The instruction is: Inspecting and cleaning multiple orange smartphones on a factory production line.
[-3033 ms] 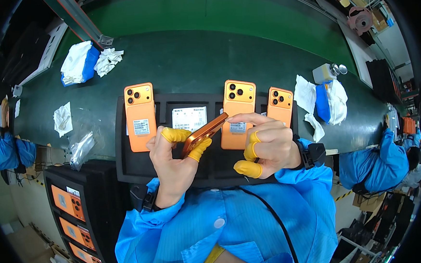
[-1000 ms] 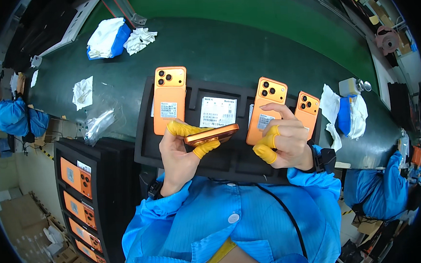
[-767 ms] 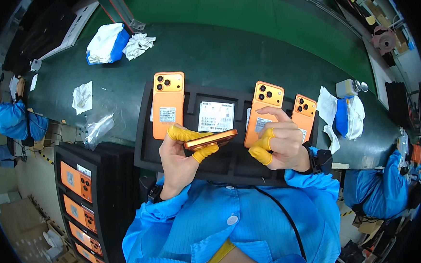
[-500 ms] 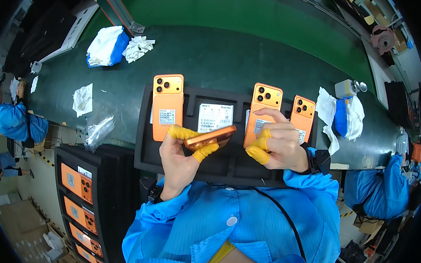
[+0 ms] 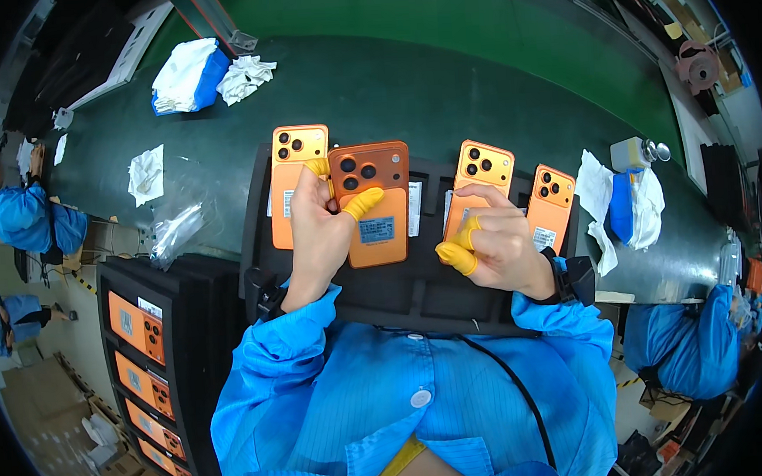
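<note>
My left hand (image 5: 326,219), with yellow finger cots on the thumb and a finger, grips an orange phone (image 5: 388,251) by its left edge. The phone stands up with its back toward me, showing camera lenses and a pale label. My right hand (image 5: 508,248) is closed, its thumb and a curled finger together in yellow cots and its index finger bent; nothing shows in it. Behind it an orange phone (image 5: 484,164) sits in the black foam tray (image 5: 385,303). Another phone (image 5: 551,210) lies to its right, and one more (image 5: 299,147) lies partly behind my left hand.
A stack of black trays (image 5: 200,354) holding orange phones stands at lower left. White cloths in a blue wrapper (image 5: 186,75), a crumpled cloth (image 5: 146,175) and clear plastic bags (image 5: 178,233) lie on the green table. At right are more cloths (image 5: 647,209) and a pump bottle (image 5: 633,153). Co-workers sit on both sides.
My left hand has tipped the phone from nearly edge-on to upright, so its back now shows, and raised it slightly. My right hand keeps nearly the same place and curl.
</note>
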A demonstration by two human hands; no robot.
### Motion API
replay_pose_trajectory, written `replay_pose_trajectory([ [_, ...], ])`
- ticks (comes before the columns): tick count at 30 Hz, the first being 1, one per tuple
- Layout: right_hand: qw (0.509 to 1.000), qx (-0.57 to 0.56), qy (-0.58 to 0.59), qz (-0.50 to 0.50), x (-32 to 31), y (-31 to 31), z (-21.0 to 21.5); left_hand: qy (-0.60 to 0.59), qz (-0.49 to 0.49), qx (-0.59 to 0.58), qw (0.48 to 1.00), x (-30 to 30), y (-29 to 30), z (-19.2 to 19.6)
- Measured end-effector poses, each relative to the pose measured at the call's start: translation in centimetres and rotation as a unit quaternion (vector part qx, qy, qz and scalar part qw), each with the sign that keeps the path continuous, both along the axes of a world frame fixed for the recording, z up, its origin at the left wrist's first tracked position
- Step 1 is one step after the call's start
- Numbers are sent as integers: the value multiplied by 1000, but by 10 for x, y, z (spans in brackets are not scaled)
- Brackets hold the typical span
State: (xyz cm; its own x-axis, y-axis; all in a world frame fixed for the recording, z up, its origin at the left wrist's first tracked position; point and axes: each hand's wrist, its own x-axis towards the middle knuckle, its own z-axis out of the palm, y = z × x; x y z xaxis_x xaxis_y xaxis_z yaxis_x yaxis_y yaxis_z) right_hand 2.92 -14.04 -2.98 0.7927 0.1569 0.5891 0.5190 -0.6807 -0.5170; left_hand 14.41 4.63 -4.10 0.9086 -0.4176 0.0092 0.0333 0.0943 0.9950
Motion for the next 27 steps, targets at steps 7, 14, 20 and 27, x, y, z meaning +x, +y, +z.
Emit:
replay_pose_trajectory([
  [7, 1000, -3, 5, -3, 0, -2, -4, 3, -4, 19, 1000, 2, -1, -7],
  [14, 1000, 2, 11, -1, 0, -4, -7, 11, -29, -4, 1000, -2, -2, -1],
  [20, 1000, -4, 17, -1, -1, -4, -8, 1, -39, -4, 999, -5, 2, 0],
  [27, 1000, -16, 19, 1, -3, -5, -5, -8, -46, -20, 999, -10, 0, 7],
])
